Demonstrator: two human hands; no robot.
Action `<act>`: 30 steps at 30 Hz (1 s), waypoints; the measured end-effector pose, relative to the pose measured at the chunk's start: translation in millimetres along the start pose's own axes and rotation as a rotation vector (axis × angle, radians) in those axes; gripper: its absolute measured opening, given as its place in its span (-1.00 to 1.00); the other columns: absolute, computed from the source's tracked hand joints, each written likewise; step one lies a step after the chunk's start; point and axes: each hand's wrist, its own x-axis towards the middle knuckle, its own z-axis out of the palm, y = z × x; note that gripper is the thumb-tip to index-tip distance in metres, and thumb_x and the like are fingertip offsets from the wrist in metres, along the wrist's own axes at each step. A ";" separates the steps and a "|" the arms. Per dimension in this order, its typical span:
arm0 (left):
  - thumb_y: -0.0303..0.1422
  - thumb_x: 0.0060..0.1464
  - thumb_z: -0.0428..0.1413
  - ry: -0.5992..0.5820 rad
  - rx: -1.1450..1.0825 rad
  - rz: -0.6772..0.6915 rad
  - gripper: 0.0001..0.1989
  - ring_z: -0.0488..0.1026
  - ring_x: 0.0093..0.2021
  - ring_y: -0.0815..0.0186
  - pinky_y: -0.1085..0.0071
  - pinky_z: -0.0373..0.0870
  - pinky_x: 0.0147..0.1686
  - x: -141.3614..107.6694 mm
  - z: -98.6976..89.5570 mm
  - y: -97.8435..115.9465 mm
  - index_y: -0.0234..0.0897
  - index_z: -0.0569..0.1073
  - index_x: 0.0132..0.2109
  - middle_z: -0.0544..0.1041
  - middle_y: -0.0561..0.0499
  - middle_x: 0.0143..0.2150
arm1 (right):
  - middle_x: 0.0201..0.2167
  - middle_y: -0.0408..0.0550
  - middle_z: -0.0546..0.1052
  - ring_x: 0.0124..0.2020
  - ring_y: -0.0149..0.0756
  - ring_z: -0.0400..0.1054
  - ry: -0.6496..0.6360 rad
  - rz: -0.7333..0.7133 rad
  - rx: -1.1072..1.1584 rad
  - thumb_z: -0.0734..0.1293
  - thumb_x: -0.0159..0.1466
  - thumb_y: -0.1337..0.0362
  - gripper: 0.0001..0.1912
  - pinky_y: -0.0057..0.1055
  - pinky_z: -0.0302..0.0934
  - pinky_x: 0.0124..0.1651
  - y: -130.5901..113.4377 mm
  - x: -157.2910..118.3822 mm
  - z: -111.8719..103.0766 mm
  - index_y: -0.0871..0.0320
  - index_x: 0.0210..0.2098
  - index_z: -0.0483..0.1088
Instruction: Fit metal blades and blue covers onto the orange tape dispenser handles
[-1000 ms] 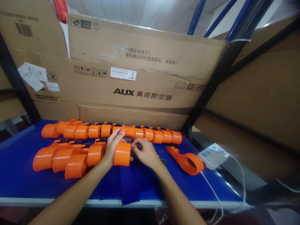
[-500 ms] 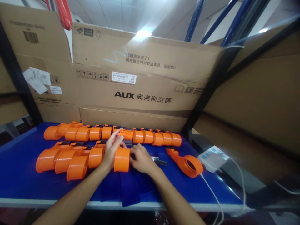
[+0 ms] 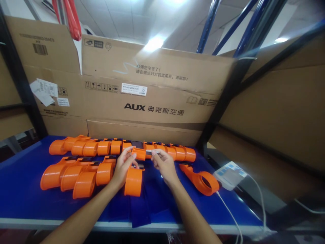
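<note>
My left hand (image 3: 124,166) is closed around an orange tape dispenser (image 3: 133,181), its ring toward me and its flat end (image 3: 139,154) raised between fingers and thumb. At that end my right hand (image 3: 164,164) pinches a thin silvery metal piece (image 3: 149,152), which points left and meets or nearly meets the orange plastic. Its kind is unclear, and the fingers cover the rest of it. Behind my hands runs a back row of orange tape dispensers (image 3: 90,148). Several more orange dispensers (image 3: 84,185) lie left of my left hand.
Another orange dispenser (image 3: 208,183) lies to the right, beside a white device (image 3: 230,174) with a cable (image 3: 261,196). Dark blue strips (image 3: 139,211) lie at the front of the blue tabletop (image 3: 22,200). A cardboard wall (image 3: 152,125) stands behind, with a dark post (image 3: 220,105) at right.
My right hand has risen from beside the dispenser's ring to its flat end, now with the silvery piece showing. The metal-and-black tool seen right of that hand no longer shows there.
</note>
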 end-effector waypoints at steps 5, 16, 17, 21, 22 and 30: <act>-0.06 0.06 0.25 -0.005 0.023 -0.001 -0.37 0.46 -0.58 0.35 0.51 0.25 -0.55 -1.5 1.7 0.5 -0.25 0.32 0.18 0.48 0.10 -0.49 | -0.53 -0.19 0.44 -0.62 -0.48 0.12 0.032 0.002 0.045 0.46 0.17 -0.07 -0.60 -0.53 -0.03 -0.63 0.6 -0.1 0.7 0.14 -0.26 0.47; -0.06 0.07 0.24 -0.024 0.027 -0.022 -0.36 0.47 -0.56 0.35 0.40 0.40 -0.43 1.2 -0.2 -4.7 -0.26 0.33 0.21 0.46 0.10 -0.45 | -0.49 -0.15 0.48 -0.58 -0.43 0.23 -0.015 -0.025 -0.022 0.42 0.21 -0.08 -0.60 -0.52 0.06 -0.60 6.4 0.2 -1.0 0.15 -0.22 0.50; -0.06 0.08 0.24 -0.029 0.032 -0.016 -0.37 0.46 -0.56 0.36 0.41 0.39 -0.43 1.3 0.0 -5.9 -0.25 0.32 0.20 0.47 0.10 -0.43 | -0.49 -0.14 0.48 -0.58 -0.42 0.24 -0.023 -0.037 -0.049 0.41 0.23 -0.09 -0.58 -0.50 0.08 -0.59 7.9 0.4 -0.6 0.15 -0.20 0.51; -0.07 0.09 0.24 -0.020 0.089 0.040 -0.42 0.48 -0.54 0.37 0.46 0.33 -0.49 2.6 0.1 -11.3 -0.22 0.33 0.17 0.51 0.06 -0.34 | -0.47 -0.13 0.48 -0.54 -0.37 0.27 -0.028 -0.081 -0.203 0.28 0.32 -0.14 -0.45 -0.42 0.22 -0.46 15.1 1.2 1.4 0.16 0.05 0.50; -0.08 0.08 0.24 -0.012 0.104 0.050 -0.43 0.50 -0.53 0.36 0.46 0.32 -0.50 3.1 -0.1 -12.4 -0.21 0.34 0.16 0.52 0.06 -0.31 | -0.43 -0.11 0.50 -0.51 -0.35 0.30 -0.025 -0.082 -0.226 0.23 0.35 -0.16 -0.40 -0.39 0.26 -0.41 17.0 1.0 2.1 0.15 0.13 0.46; -0.10 0.07 0.24 -0.051 0.168 0.073 -0.51 0.50 -0.52 0.36 0.44 0.36 -0.44 1.1 2.2 -11.4 -0.23 0.39 0.08 0.55 0.04 -0.31 | 0.19 0.06 0.46 0.10 -0.01 0.38 -0.121 -0.036 -0.267 0.07 0.37 -0.27 -0.26 -0.03 0.23 0.17 28.4 -8.1 6.6 0.00 0.35 0.25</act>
